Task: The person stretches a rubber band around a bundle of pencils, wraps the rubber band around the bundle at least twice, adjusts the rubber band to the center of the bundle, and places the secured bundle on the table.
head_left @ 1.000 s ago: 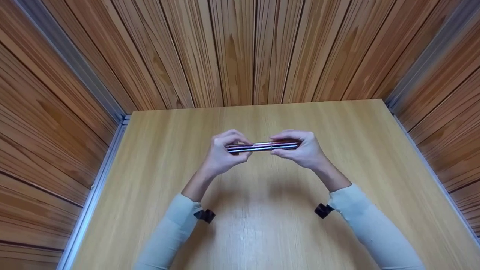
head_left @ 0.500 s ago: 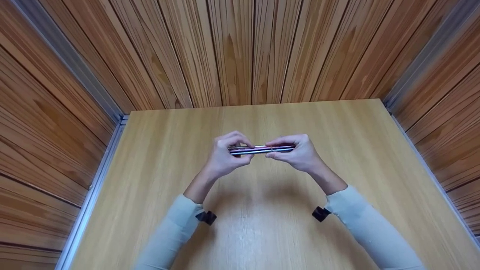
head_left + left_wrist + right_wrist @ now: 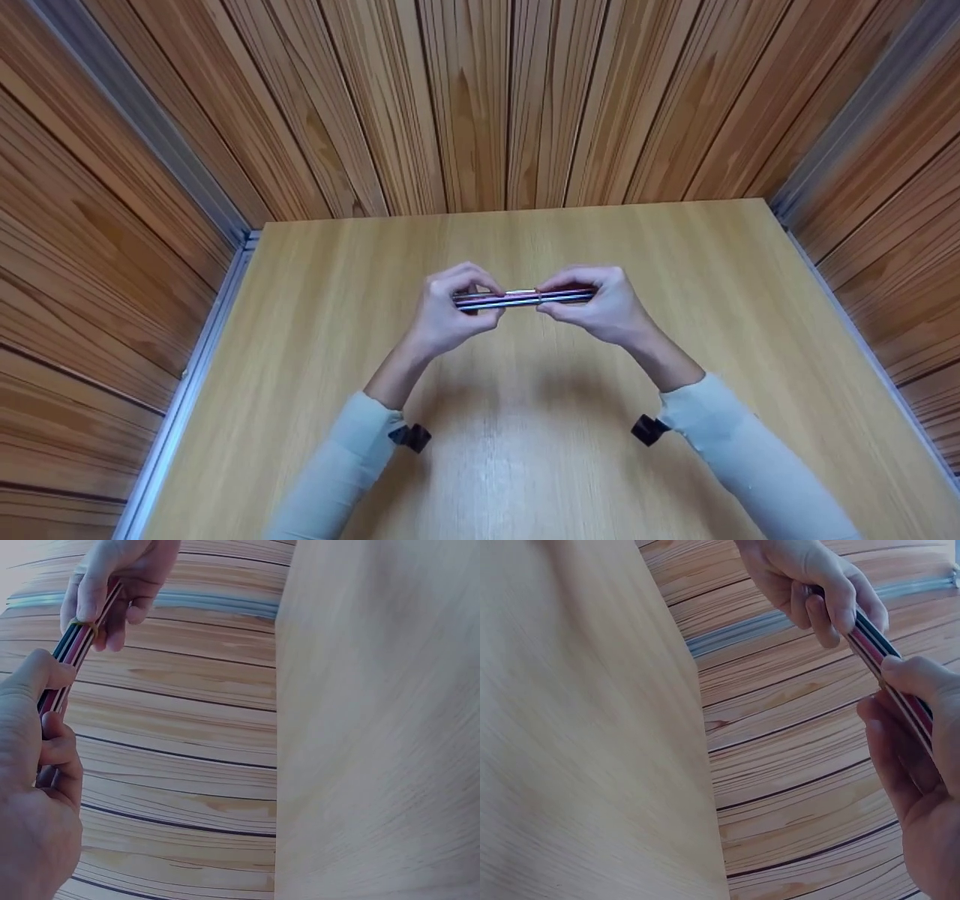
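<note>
A slim bundle of pencils, dark, red and pale striped, is held level above the table in the head view. My left hand pinches its left part between thumb and fingers. On the right part, my right hand has its thumb in front and its fingers behind. A thin yellowish rubber band circles the bundle near the right thumb in the left wrist view. Both ends of the pencils are mostly hidden by the hands.
Below the hands lies a light wooden table. Wood-plank walls rise behind it and at both sides, with metal rails along the side edges. Small black cameras sit at the wrists.
My right hand has slid slightly along the bundle, inward and then a little outward again. The left hand keeps its grip, and the bundle sits slightly lower in view than at first.
</note>
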`<state>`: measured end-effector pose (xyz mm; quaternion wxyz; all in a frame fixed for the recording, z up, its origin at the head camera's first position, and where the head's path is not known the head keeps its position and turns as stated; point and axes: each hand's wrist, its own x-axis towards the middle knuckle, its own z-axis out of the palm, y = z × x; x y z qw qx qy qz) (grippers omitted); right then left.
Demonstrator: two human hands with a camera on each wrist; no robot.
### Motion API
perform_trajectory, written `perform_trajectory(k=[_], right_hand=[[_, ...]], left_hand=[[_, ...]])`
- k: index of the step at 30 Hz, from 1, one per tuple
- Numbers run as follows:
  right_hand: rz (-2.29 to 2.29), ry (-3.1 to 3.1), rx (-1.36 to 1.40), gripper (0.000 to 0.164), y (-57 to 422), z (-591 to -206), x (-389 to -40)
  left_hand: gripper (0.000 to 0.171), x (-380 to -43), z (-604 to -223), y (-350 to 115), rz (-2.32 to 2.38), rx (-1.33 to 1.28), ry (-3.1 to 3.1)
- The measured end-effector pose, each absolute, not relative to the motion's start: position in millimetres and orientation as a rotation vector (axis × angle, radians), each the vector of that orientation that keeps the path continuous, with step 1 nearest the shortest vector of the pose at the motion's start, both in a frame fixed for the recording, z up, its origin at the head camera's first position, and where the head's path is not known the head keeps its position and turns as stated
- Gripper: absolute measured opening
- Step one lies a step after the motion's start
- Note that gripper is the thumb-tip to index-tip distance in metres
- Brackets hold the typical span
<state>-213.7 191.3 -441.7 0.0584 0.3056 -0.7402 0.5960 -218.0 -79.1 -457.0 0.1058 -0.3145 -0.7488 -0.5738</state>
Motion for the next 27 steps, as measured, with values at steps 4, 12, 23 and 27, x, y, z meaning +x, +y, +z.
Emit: perform_trajectory(k=[4,12,23,27], right_hand=[[1.75,-2.299,0.911,0.023,187.5,-444.3,-210.2],[1.744,-2.316,0.957,0.029,194.4,-440.7,-214.7],[1.691,-2.328,0.908,0.024,185.5,-441.0,-210.4],[1.664,-2.335,0.906,0.03,185.5,-441.5,-208.0]], left_hand=[[0.016,-216.3,-459.0,-75.9,-1.649,-0.967,-2.249],[0.016,-219.0,-459.6,-80.4,-1.711,-0.969,-2.188],[0.015,-217.3,-457.2,-71.7,-1.605,-0.986,-2.219],[0.016,-215.5,-456.8,-72.4,-1.628,-1.001,-2.236]])
